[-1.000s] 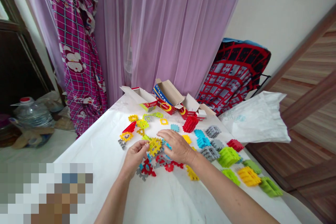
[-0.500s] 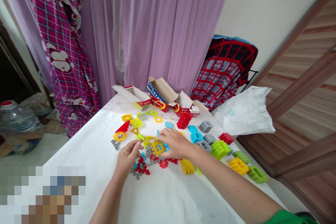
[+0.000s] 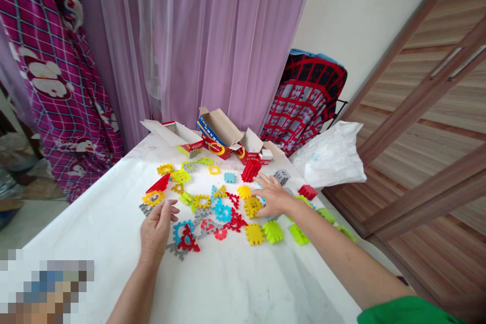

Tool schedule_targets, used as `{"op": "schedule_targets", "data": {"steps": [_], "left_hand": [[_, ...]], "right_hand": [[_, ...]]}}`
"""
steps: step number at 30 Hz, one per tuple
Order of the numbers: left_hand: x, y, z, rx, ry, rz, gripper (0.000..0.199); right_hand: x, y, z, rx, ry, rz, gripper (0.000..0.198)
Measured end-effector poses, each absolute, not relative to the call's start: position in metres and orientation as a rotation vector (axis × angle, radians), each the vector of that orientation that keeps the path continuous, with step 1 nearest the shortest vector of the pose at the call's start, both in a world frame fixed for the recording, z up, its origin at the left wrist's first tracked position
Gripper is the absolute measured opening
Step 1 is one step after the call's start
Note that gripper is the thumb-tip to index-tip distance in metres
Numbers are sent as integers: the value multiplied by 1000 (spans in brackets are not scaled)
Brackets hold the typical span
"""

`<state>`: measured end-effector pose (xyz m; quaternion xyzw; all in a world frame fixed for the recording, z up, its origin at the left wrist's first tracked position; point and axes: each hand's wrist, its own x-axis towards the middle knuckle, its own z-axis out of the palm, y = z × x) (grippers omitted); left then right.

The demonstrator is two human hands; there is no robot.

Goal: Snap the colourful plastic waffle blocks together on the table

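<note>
My left hand hovers over the table's left side, fingers loosely bent and apart, with nothing seen in it. Close to its fingertips lie a yellow gear-shaped plastic piece and a red triangular piece. My right hand has its fingers spread, the thumb beside a yellow square interlocking block; whether they touch is unclear. Between the hands is a loose spread of toothed building pieces, among them a blue one, a red one and a yellow square one.
Opened cardboard boxes stand along the table's back edge. A red stack of pieces sits in front of them. A white plastic bag rests at the right edge. Green pieces lie below my right forearm.
My right hand has moved right from the middle of the pile, and yellow squares that were under it now lie farther right. My left hand has drawn away leftward. The camera view has turned right.
</note>
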<state>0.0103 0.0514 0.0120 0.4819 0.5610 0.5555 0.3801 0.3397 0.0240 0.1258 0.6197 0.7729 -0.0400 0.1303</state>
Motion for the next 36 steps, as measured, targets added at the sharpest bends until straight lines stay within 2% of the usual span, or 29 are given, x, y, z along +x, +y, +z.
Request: {"op": "schedule_targets", "data": {"steps": [12,36], "left_hand": [[11,52,14,1225,1429,1427,51],[10,52,15,1193,1421,1447,51]], "right_hand": [[345,20,114,1818,2261,-107,65],[342,21,112,1758,2238,-143,70]]}}
